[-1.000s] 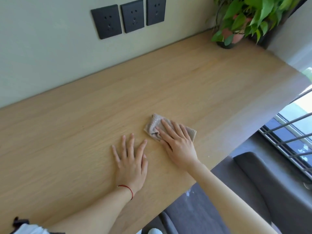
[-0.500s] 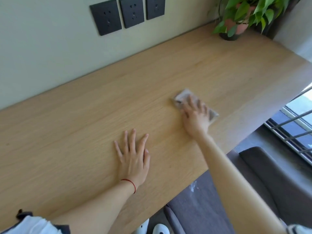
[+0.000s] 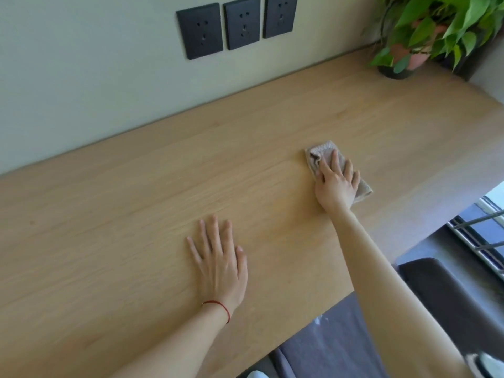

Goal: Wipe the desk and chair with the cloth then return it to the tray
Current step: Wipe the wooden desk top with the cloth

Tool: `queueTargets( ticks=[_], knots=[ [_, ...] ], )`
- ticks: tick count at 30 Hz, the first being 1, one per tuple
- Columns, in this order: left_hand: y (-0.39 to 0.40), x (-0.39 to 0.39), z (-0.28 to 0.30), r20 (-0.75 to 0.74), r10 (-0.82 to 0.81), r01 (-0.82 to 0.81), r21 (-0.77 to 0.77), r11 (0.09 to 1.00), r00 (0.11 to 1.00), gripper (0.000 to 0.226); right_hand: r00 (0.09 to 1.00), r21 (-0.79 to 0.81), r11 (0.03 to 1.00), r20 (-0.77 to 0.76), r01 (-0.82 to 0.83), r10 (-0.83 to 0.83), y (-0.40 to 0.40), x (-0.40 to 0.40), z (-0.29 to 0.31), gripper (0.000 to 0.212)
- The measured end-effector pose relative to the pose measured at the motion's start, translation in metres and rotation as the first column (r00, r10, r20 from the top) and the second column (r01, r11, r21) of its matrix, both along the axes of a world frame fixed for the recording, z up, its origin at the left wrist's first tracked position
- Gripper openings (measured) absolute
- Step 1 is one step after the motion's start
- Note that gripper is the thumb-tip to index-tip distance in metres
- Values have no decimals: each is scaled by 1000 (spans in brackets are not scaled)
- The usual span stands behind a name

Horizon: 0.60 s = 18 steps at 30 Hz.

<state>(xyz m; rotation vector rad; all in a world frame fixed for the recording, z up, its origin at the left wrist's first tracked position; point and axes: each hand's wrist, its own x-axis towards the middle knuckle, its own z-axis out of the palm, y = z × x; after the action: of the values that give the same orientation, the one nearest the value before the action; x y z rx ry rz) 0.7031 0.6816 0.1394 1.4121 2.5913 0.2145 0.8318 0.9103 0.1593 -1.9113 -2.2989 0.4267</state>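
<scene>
A small beige cloth [image 3: 321, 151] lies flat on the light wooden desk [image 3: 136, 203], right of centre. My right hand [image 3: 336, 184] presses down on the cloth with fingers spread, covering most of it. My left hand [image 3: 218, 257] rests flat on the bare desk nearer to me, fingers apart, holding nothing; a red string circles its wrist. A grey upholstered chair [image 3: 452, 298] stands below the desk's front edge at the lower right. No tray is in view.
A potted green plant [image 3: 425, 31] stands at the desk's far right corner. Three black wall sockets [image 3: 237, 24] sit on the wall behind the desk. Window bars [image 3: 480, 241] run along the right edge, beyond the chair.
My right hand has slid the cloth across the desk, away from my left hand and to the right. The left hand has stayed flat in place.
</scene>
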Motion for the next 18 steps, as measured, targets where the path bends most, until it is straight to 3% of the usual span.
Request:
queueTargets(
  ticks=[2, 5, 11, 12, 14, 16, 18],
  knots=[
    [-4, -4, 3, 22, 103, -103, 15, 995, 994, 65, 971, 43, 971, -32, -234, 236, -21, -52, -4, 43],
    [-18, -10, 5, -9, 184, -184, 8, 983, 983, 65, 842, 99, 841, -45, -532, 538, -88, -97, -10, 41],
    [-41, -8, 5, -16, 174, -175, -15, 985, 985, 68, 557, 110, 556, -30, -824, 830, -162, -13, -12, 44],
    [-40, -8, 5, -17, 185, -185, -10, 983, 983, 68, 582, 112, 579, -10, -807, 813, -152, 9, -11, 48],
    [-36, -9, 7, -25, 201, -201, 6, 980, 979, 66, 747, 100, 743, -1, -662, 665, -114, 48, -9, 49],
    [-34, -10, 7, -33, 202, -201, 7, 979, 979, 65, 934, 64, 932, -5, -357, 358, -71, 74, -1, 41],
    [-34, -9, 7, -36, 203, -203, -2, 979, 979, 65, 991, 45, 991, -33, -128, 130, -53, 75, 5, 39]
  ],
)
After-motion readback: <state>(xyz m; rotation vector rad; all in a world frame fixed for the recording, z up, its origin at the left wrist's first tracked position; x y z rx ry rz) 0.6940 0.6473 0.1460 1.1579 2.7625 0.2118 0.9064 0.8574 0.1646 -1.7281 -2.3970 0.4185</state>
